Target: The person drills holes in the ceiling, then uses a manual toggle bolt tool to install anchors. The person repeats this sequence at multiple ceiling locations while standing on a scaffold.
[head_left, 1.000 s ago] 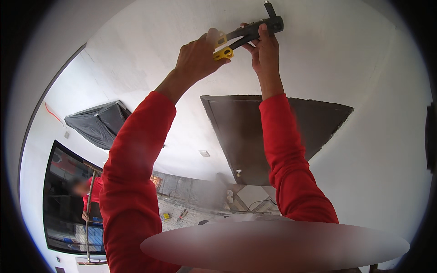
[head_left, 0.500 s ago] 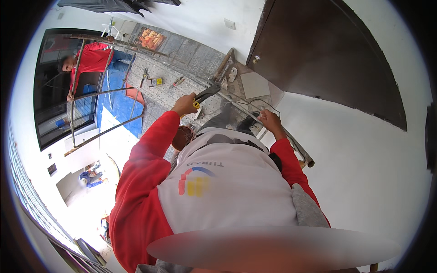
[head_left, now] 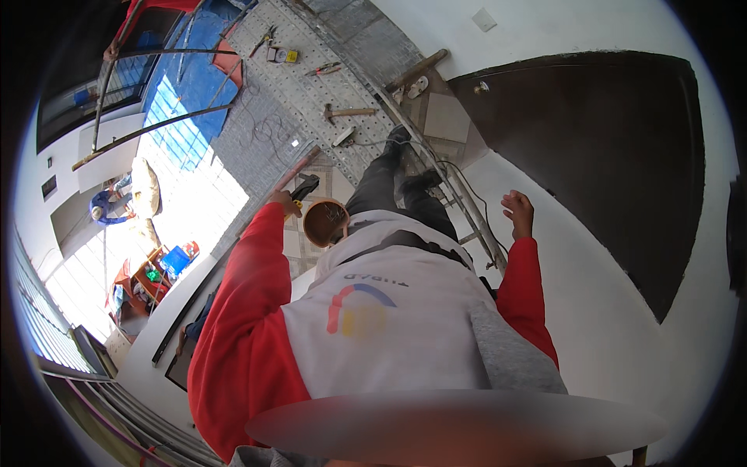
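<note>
1. The white wall (head_left: 607, 327) fills the right side, with a dark door (head_left: 615, 156) set into it; no hand or tool is on either of them, and the stretch of wall that shows is plain and unmarked, so I judge that work on it is paused, and I cannot tell how much is finished.
2. The tiled floor (head_left: 311, 86) lies far below the person's legs; a blue sheet (head_left: 187, 86) covers its far left part, and a hammer (head_left: 348, 113) and other small tools lie loose near its middle, which suggests the job is not yet packed up.
3. A slanting metal rail (head_left: 459, 202), perhaps of a ladder or scaffold, runs down past the legs along the foot of the wall; the person appears to stand high on it.
4. A round brown bucket (head_left: 325, 222) hangs at the waist, its mouth open upward; what is inside is too small to make out.
5. The right hand (head_left: 518, 212) is empty, fingers spread, held up near the wall just beside the rail; whether it touches the wall cannot be told.
6. The left hand (head_left: 282, 201) is closed round a black tool with a yellow grip (head_left: 303, 187), held low just beside the bucket's left rim, well apart from the right hand; the tool is not in the bucket.
</note>
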Demonstrator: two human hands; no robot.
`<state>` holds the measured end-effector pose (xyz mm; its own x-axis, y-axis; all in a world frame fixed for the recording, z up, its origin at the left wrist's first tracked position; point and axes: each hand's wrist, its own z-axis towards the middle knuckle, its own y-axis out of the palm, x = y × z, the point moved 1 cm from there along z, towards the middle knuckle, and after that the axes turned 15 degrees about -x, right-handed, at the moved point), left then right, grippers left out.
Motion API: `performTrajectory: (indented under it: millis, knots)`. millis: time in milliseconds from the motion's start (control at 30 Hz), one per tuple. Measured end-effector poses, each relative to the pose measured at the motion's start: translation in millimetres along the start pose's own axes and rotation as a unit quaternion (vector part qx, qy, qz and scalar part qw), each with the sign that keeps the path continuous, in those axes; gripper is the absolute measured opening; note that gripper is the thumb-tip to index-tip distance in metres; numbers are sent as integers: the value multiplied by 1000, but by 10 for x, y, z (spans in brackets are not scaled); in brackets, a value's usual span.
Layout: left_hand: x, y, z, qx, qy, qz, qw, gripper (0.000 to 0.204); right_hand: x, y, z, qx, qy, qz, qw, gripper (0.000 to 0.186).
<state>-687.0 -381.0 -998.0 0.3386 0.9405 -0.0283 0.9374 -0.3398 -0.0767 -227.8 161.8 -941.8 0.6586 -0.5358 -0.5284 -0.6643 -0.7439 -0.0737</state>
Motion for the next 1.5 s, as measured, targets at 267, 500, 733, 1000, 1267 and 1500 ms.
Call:
performTrajectory:
  millis: [267,500,733,1000,1267,1500]
  knots:
    - [1265,14,-630,278,242,45,928,66,-711,1059,189,-204,-78,-164,962,36]
    - [2199,-22,-1833,428,310,179,830,53,-912,1919,-138,-397,-115,146,899,54]
    - [2760,417,-2368,475,406,174,761,58,-1154,1554,-586,-389,-271,145,868,41]
    - [3290,541,-3051,475,530,54,701,41,-1237,1241,-843,-369,-355,19,859,43]
    - [3704,391,-3381,362,576,-114,724,13,-1317,1202,-1057,-292,-399,-63,867,44]
    - [3682,120,-3279,357,553,-80,749,12,-1356,1260,-762,-353,-354,-57,864,46]
